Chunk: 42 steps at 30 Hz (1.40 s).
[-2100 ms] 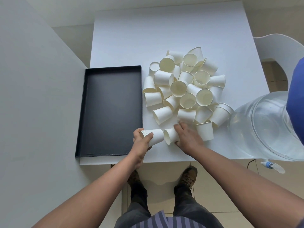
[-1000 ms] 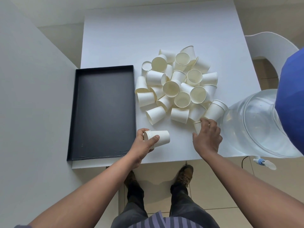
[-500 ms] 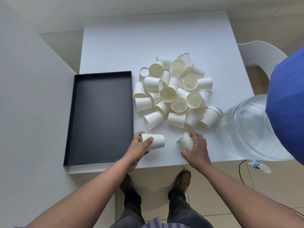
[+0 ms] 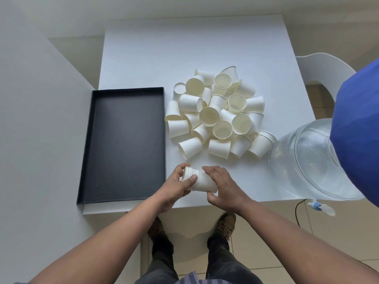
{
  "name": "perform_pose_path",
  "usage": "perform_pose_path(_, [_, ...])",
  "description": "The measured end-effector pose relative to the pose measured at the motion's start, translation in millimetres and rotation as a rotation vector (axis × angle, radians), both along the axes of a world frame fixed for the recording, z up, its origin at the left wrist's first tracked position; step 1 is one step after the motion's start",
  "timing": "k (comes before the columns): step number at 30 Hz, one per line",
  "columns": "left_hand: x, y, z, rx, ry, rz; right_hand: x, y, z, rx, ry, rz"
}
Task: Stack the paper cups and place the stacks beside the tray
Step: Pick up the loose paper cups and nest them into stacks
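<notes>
Item: partial stack (image 4: 200, 180) of nested paper cups, lying on its side over the near tabletop (image 4: 184, 50) edge, just right of the black tray (image 4: 125, 140).

Left hand (image 4: 176, 186): grip curled round the rim end, thumb across the layered rims.

Right hand (image 4: 223, 186): fingers lie along the base end of the stack, pressing the outermost cup on; whether thumb and fingers fully encircle it cannot be told.

Loose cup pile (image 4: 219, 115): many cups jumbled mid-tabletop, some on their sides, some mouth-up, touching one another, just beside the tray's right wall.

Also present: clear water jug (image 4: 307, 160) at the right tabletop edge, near the pile; white chair (image 4: 322, 66) beyond.

Risks, judged: an off-axis push could crumple a rim or jam a cup crooked; the stack sits close to the tabletop edge, so a slip could drop it to the floor; reaching back into the pile could roll cups toward the jug or over the tray wall.

Change from half a second earlier: the right hand then held a separate cup apart from the stack; that cup now meets the stack, and both hands are on it.
</notes>
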State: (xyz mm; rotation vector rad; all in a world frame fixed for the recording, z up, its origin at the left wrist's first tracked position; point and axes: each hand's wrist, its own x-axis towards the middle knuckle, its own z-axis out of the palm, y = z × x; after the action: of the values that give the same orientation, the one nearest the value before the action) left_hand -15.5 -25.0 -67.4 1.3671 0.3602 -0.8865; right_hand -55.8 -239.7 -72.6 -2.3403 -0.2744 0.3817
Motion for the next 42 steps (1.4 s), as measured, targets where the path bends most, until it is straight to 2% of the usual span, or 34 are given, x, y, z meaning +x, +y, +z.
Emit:
perform_pose_path(4, [-3, -2, 2, -0.040, 0.059, -0.027, 4, 13, 7, 0.039, -0.038, -0.011])
perform_pose_path(8, [-2, 4, -3, -0.044, 0.086, 0.031, 6, 15, 12, 0.057, -0.077, 0.010])
perform_pose_path(13, [-2, 7, -2, -0.051, 0.107, 0.065, 7, 14, 11, -0.026, -0.085, -0.022])
perform_pose_path(19, [2, 16, 5, 0.082, -0.093, -0.033, 10, 18, 5, -0.026, 0.029, -0.054])
perform_pose_path(25, [8, 16, 14, 0.118, -0.073, -0.033, 15, 20, 3, 0.068, 0.124, -0.127])
perform_pose_path(27, [15, 11, 16, 0.160, -0.075, 0.062, 16, 17, 1, 0.082, 0.164, -0.175])
perform_pose_path(30, [33, 5, 14, 0.393, -0.231, 0.173, 17, 11, -2, 0.067, 0.210, -0.252])
perform_pose_path(34, [59, 5, 1, 0.650, -0.462, -0.133, 18, -2, -4, 0.025, 0.224, -0.309])
perform_pose_path(37, [73, 0, -7, 0.744, -0.585, -0.264, 19, -11, -5, 0.008, 0.228, -0.331])
perform_pose_path(42, [82, -5, -19, 0.777, -0.658, -0.288, 21, -19, -6, 0.015, 0.231, -0.356])
